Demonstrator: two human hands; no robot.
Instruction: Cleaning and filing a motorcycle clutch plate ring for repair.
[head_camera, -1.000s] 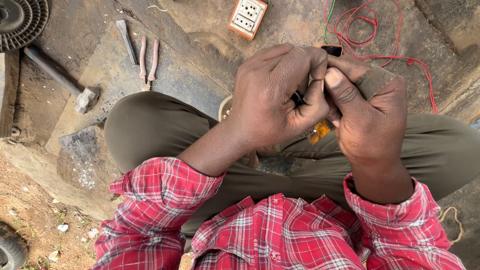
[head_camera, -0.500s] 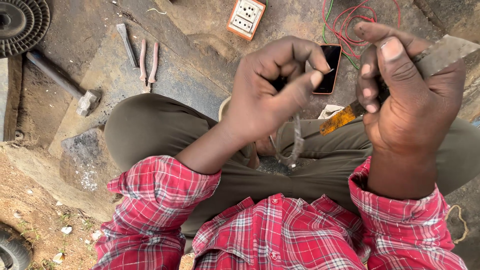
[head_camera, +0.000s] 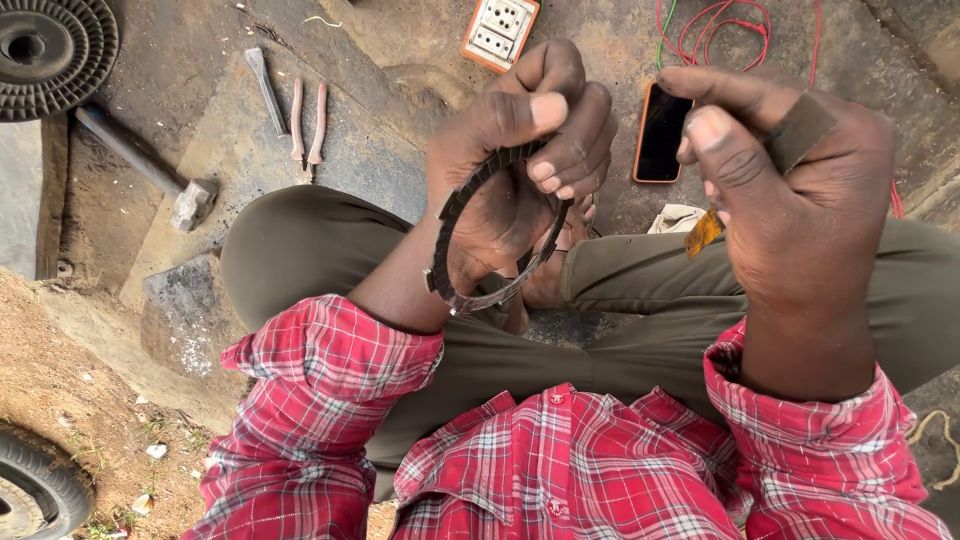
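You sit cross-legged on a stained concrete floor (head_camera: 400, 60). Your left hand (head_camera: 520, 170) curls its fingers tight around a thin toothed ring plate (head_camera: 450, 255), held upright above your lap. Right of the ring, your right hand (head_camera: 790, 200) pinches a small dark brown strip (head_camera: 800, 130). A phone (head_camera: 660, 130) lies beyond the ring, a hammer (head_camera: 150, 170) far to its left.

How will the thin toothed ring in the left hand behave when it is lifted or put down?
The toothed ring probably stays stiff: it keeps its round shape in the left hand. It looks thin, so likely light. Set on edge, it might roll.
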